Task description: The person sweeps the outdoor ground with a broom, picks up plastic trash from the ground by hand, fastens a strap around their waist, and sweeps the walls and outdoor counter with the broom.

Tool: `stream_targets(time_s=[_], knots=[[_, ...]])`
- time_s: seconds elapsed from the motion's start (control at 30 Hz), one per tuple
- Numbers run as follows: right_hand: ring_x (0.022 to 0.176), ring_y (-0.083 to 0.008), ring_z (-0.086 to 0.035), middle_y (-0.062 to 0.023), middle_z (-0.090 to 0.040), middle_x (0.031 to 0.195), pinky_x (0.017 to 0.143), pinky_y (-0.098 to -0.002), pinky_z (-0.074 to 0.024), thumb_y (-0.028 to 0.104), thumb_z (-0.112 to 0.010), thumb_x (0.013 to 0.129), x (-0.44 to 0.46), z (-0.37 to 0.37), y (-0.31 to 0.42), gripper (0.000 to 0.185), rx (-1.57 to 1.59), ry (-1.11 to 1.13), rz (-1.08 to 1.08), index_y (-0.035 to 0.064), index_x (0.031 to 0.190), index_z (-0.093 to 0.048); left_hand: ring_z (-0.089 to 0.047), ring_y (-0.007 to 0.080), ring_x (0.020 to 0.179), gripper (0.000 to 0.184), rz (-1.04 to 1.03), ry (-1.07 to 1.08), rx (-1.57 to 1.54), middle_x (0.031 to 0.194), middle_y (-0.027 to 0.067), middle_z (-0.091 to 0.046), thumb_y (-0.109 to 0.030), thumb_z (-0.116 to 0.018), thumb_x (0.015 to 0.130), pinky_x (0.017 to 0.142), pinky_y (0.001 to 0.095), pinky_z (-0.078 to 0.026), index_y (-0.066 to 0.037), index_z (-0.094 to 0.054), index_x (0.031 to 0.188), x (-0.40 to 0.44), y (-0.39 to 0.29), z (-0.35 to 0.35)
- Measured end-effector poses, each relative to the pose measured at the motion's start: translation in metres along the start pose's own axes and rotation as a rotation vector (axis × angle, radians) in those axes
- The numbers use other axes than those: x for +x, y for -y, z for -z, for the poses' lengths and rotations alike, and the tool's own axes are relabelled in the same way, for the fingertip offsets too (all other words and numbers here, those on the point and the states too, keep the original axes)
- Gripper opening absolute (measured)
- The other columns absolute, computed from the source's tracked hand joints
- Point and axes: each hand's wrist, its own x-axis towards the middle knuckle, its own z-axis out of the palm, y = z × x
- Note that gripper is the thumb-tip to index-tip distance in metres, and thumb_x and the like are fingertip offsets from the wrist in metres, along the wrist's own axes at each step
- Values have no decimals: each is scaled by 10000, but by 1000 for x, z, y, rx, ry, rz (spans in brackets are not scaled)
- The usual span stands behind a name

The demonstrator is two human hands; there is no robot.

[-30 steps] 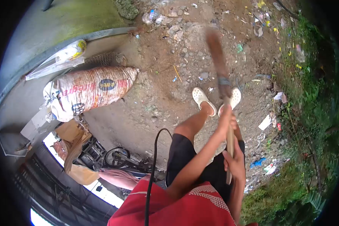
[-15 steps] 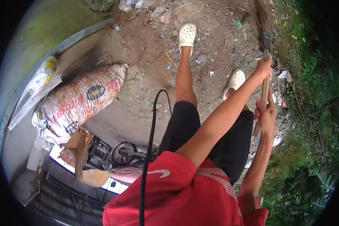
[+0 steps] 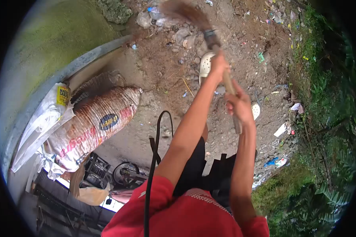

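Note:
A broom (image 3: 228, 83) with a wooden handle and brown bristles slants across the upper middle of the head view. Its bristle end is blurred, over the dirt near some plastic litter (image 3: 144, 19). My left hand (image 3: 218, 68) is wrapped around the handle just below the dark binding. Lower down, my right hand (image 3: 240, 104) grips the same handle, some of its fingers lying along it. The handle's butt end sticks out below the right hand. Behind the arms and broom, both cream clogs (image 3: 206, 65) on my feet are partly hidden.
A stained, full sack (image 3: 95, 124) lies at the left beside a low wall (image 3: 83, 55), with a clear plastic bag (image 3: 43, 122) against it. Green plants (image 3: 324, 98) line the right side. Paper scraps and stones dot the dirt. A black cord (image 3: 152, 173) hangs close to the camera.
The broom has swept from the right edge of the dirt, near the plants, leftward across my feet. Both hands have moved left with it, still gripping the handle. The view has shifted slightly.

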Motion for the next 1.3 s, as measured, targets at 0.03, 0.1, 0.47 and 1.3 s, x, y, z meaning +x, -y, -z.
stream_targets(time_s=[0.03,0.1,0.47,1.3], knots=[[451,-48,-388,11,-461,649,359,-192,-314,34,-504,810,-16,25,3,632,-25,-90,26,70,1376,-226,-428,122,406,378,10,88,37,531,41,-438,-379,-423,900,359,256,-372,-30,-440,756,-14,7,-45],[439,-47,-387,16,-439,608,348,-192,-317,39,-492,831,-33,34,15,628,80,-268,146,67,1382,-191,-439,150,380,358,54,234,218,524,49,-457,-338,-435,892,355,303,-403,-13,-439,741,-34,17,-107],[417,-45,-369,26,-418,613,339,-195,-313,47,-491,836,-71,-64,26,629,95,249,-115,123,1389,-201,-374,51,441,313,-38,-204,72,578,-43,-383,-394,-464,888,360,196,-332,-99,-378,828,-128,-75,29],[455,-41,-385,19,-449,656,382,-189,-329,99,-528,839,-4,-73,5,614,196,154,-195,98,1378,-234,-384,124,376,346,11,-293,185,492,4,-385,-356,-425,888,340,280,-342,-83,-407,676,-36,-59,77]])
